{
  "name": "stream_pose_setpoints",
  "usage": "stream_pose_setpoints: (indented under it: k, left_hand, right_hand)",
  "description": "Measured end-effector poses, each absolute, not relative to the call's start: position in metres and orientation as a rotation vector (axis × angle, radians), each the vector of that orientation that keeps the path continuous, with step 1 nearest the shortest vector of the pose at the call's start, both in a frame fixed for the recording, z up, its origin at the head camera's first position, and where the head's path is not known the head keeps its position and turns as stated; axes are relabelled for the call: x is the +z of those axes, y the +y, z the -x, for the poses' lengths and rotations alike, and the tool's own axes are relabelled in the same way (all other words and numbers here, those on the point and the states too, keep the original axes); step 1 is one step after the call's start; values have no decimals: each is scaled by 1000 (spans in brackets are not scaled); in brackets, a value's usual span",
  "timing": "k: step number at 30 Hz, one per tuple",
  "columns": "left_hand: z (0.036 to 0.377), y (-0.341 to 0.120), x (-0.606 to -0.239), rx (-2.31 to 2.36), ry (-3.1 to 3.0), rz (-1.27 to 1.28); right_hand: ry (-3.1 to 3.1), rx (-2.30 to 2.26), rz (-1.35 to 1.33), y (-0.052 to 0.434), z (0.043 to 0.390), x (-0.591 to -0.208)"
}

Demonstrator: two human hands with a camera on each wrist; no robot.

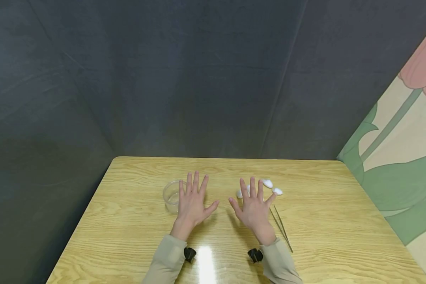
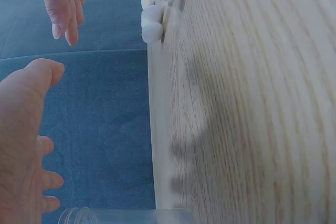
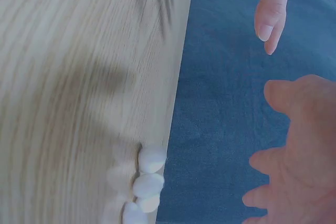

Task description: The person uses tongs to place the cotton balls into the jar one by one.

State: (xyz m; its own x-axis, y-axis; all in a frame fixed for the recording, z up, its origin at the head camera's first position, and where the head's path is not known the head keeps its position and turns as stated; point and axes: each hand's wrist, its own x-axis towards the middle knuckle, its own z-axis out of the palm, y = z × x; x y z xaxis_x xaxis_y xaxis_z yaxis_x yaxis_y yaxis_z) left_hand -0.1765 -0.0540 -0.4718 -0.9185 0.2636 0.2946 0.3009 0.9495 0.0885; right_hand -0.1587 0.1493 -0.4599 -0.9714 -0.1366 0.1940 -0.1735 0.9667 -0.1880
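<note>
Head view: fingers [image 1: 196, 182] of both hands straight and fanned wide, thumbs out to the sides, thumb tips facing each other with a gap between. Left hand [image 1: 191, 205] and right hand [image 1: 253, 209] both backs up, raised above the tabletop; the wrist views show space under them, with shadows on the wood.

Left hand nearest the clear container [image 1: 170, 199], round, upright on the table, ridged at the rim in the left wrist view. Fingers overlap its right side from above; contact, can't tell. Right hand is over the white balls [image 1: 267, 183], fluffy, cotton-like, clustered around and beyond the fingertips. Some partly hidden, so exact count unclear. Tweezers [image 1: 283, 228] lie just right of the right hand, slim, metal-looking, tips apart and pointing away from the person, joined end toward the near side.

Further out: beige sleeves [image 1: 170, 252] at both wrists, a black wrist mount [image 1: 189, 254] on the inner side of each. Table [image 1: 127, 236] light wood grain, bright glare between the forearms. Dark cloth [image 1: 198, 79] behind and left; panel with pink flowers and green leaves [image 1: 404, 189] at right.
</note>
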Motion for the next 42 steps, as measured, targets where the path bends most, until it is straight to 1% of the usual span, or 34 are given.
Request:
stream_pose_setpoints:
  k: [10, 20, 35, 42]
  left_hand:
    - [177, -59, -470, -237, -2801, 415]
    - [179, -79, -467, -407, -2703, 397]
    - [176, -103, -463, -645, -2558, 375]
    - [176, -116, -466, -759, -2468, 356]
  right_hand:
    - [-2873, 343, -215, 151, 156, -459]
    - [-2753, 497, -165, 159, 154, -461]
    - [-2585, 676, -196, 180, 151, -465]
    - [-2684, 803, -115, 195, 148, -466]
